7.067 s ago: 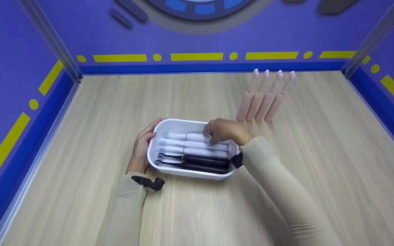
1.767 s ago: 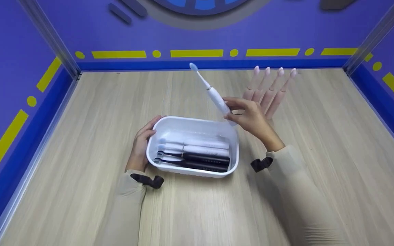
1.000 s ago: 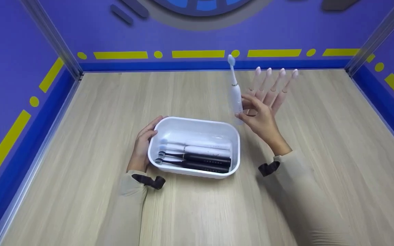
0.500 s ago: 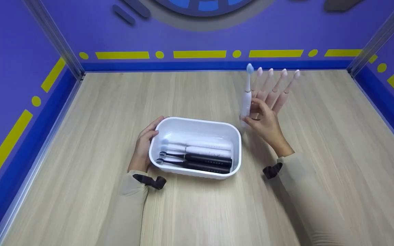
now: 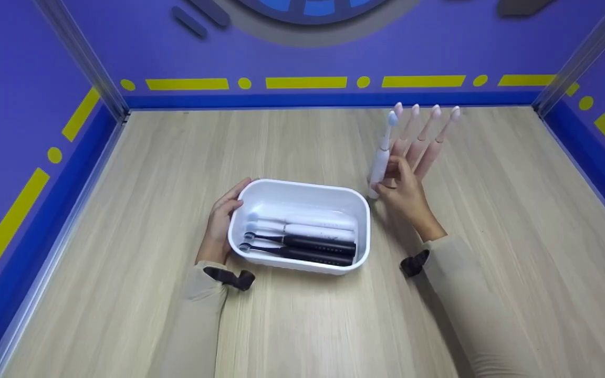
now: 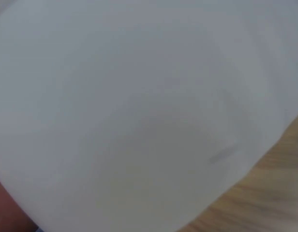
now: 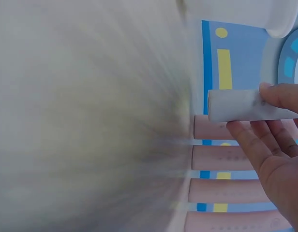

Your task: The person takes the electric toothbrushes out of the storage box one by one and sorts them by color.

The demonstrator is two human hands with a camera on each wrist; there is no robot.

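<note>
My right hand (image 5: pixel 405 194) pinches a white electric toothbrush (image 5: pixel 379 164) by its handle, thumb on one side and fingers on the other. The brush stands nearly upright, its pale blue head up and leaning slightly right. In the right wrist view, the base of the white handle (image 7: pixel 231 105) appears slightly off the tabletop, beside the row of pink toothbrushes (image 7: pixel 221 158). My left hand (image 5: pixel 218 226) grips the left end of a white plastic bin (image 5: pixel 302 191), fingers over its rim. Inside lie two white toothbrushes (image 5: pixel 318 232) and two black toothbrushes (image 5: pixel 319 244).
Several pink electric toothbrushes (image 5: pixel 429 152) stand upright in a row just right of the white one, partly hidden by my right hand. Blue-purple panels (image 5: pixel 302 68) wall in the wooden table (image 5: pixel 187 157) at the back and sides.
My right hand has taken a white toothbrush out of the bin, turned it upright, moved it right towards the pink row and lowered it. My left hand has stayed on the bin.
</note>
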